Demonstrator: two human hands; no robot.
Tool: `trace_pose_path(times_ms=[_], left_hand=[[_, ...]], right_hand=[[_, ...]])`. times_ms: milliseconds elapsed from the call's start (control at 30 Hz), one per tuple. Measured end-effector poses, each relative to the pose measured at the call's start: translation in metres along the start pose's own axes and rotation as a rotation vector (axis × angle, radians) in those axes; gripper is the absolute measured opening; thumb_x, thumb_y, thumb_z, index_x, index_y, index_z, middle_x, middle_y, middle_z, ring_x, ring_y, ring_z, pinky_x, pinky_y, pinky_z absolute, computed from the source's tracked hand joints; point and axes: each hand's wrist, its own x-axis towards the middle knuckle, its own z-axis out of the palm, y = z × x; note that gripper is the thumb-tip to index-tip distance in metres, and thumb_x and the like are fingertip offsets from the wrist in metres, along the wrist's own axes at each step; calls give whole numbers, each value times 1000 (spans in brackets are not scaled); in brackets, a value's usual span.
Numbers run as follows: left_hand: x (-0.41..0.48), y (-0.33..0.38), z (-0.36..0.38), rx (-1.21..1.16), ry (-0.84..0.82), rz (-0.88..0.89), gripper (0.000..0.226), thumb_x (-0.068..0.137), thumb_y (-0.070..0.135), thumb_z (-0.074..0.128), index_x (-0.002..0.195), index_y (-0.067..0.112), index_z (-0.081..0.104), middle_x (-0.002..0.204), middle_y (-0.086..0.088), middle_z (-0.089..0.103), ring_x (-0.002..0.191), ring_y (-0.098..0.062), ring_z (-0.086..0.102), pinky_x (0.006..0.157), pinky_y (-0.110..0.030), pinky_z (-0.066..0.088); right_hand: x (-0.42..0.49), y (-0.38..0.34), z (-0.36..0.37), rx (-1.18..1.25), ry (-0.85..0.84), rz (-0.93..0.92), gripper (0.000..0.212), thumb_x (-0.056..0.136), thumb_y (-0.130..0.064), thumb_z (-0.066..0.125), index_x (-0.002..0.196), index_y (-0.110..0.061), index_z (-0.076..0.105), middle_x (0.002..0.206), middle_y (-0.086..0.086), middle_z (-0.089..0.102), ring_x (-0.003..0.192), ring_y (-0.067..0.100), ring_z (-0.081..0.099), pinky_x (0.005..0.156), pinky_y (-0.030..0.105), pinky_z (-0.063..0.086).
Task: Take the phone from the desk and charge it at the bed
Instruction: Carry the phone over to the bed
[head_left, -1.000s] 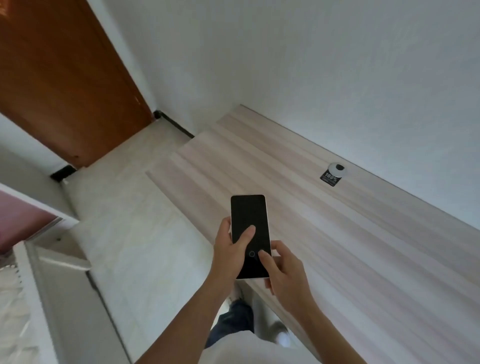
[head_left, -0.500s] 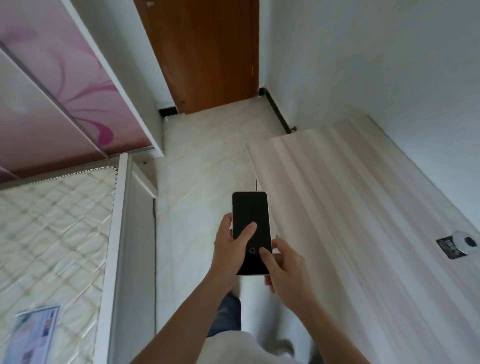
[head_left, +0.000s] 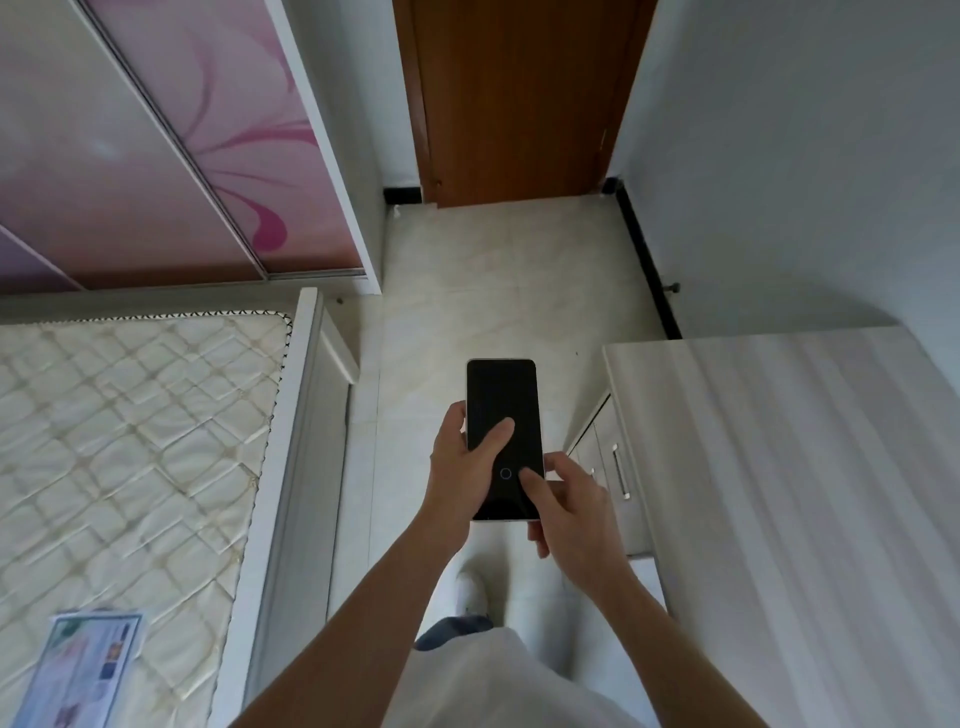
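1. Phone (head_left: 501, 415) sits in my hands above the floor (head_left: 467, 291), in the aisle between the bed (head_left: 130, 441) at 9 o'clock and the worktop (head_left: 779, 467) at 3 o'clock; it is already off the worktop.
2. My left hand (head_left: 462, 467) is wrapped around the phone's left edge and lower half, thumb laid across the dark glass. That is the real grip.
3. My right hand (head_left: 566, 504) is partly closed at the lower right corner, one fingertip on the screen beside a small ring icon; it steadies more than it carries.
4. I judge the phone light and fully stiff, so one hand is enough. The glass face looks smooth and likely slippery, and a drop onto this hard floor could crack it.
5. Best hold, I think, is by the two long edges across the middle, palm behind the back, leaving the bottom end free for a plug.
6. No charger or cable shows anywhere in view, so I cannot tell where on the bed it waits.
7. Containers: the worktop has drawers (head_left: 613, 467) under it at 3 o'clock, all shut, contents hidden. The wardrobe (head_left: 182, 156) at 11 o'clock has its sliding doors shut too.
8. On the bare mattress, at 8 o'clock, lies only a printed card (head_left: 83, 670).
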Motion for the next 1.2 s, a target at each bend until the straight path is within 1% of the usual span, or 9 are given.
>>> trace_pose_path(times_ms=[100, 233, 367, 500, 633, 700, 867, 1033, 1200], left_hand=[[34, 18, -17, -25, 2, -3, 25, 93, 29, 68, 114, 24, 56, 100, -2, 73, 86, -19, 74, 74, -35, 62], [68, 34, -30, -36, 23, -15, 28, 93, 29, 67, 117, 24, 55, 101, -2, 72, 88, -21, 73, 78, -41, 63], [102, 48, -37, -59, 47, -36, 31, 93, 29, 68, 120, 22, 54, 105, -4, 71, 90, -23, 73, 80, -43, 63], [143, 62, -39, -79, 74, -38, 30, 92, 28, 68, 119, 21, 56, 107, -6, 71, 93, -25, 73, 82, -47, 62], [194, 79, -37, -63, 111, -41, 34, 92, 31, 68, 122, 22, 54, 109, -7, 70, 97, -27, 71, 85, -52, 60], [223, 90, -33, -61, 128, -38, 31, 92, 30, 67, 120, 23, 55, 108, -6, 70, 95, -26, 72, 84, -51, 61], [300, 132, -17, -85, 188, -29, 27, 93, 29, 66, 117, 25, 55, 106, -5, 71, 91, -24, 72, 77, -42, 63], [372, 179, 0, -134, 280, -16, 21, 92, 27, 68, 112, 24, 59, 104, -5, 72, 90, -25, 72, 78, -46, 62], [421, 206, -2, -169, 368, -12, 22, 92, 26, 68, 112, 23, 59, 104, -5, 72, 91, -26, 72, 78, -44, 62]], right_hand=[[34, -19, 15, 13, -4, -13, 9, 100, -25, 52, 100, -19, 59, 53, -1, 65, 40, 9, 54, 43, 21, 47], [71, -37, 29, 12, 3, -17, 8, 100, -24, 53, 94, -26, 57, 52, 0, 66, 40, 9, 54, 41, 22, 48], [109, -48, 37, -37, -12, -9, 7, 99, -28, 52, 99, -24, 57, 50, -12, 64, 40, 7, 56, 42, 17, 47], [156, -57, 40, -10, -34, 11, 18, 100, -28, 51, 106, -14, 59, 52, -5, 64, 40, 8, 56, 44, 19, 48], [212, -66, 40, -1, -70, -1, 16, 99, -29, 51, 104, -16, 59, 56, 1, 67, 40, 11, 57, 47, 26, 55], [245, -73, 38, 15, -84, -2, 12, 99, -29, 52, 100, -19, 59, 55, -1, 67, 42, 12, 58, 49, 30, 56], [341, -101, 20, -6, -150, 8, 13, 99, -29, 53, 99, -18, 59, 67, 6, 72, 47, 13, 60, 46, 22, 50], [434, -137, -1, -38, -216, -31, 12, 98, -28, 56, 89, -21, 60, 60, 5, 70, 41, 12, 57, 42, 23, 48], [499, -157, 1, -79, -298, -54, 13, 97, -30, 56, 88, -21, 60, 61, 7, 71, 43, 24, 60, 43, 26, 49]])
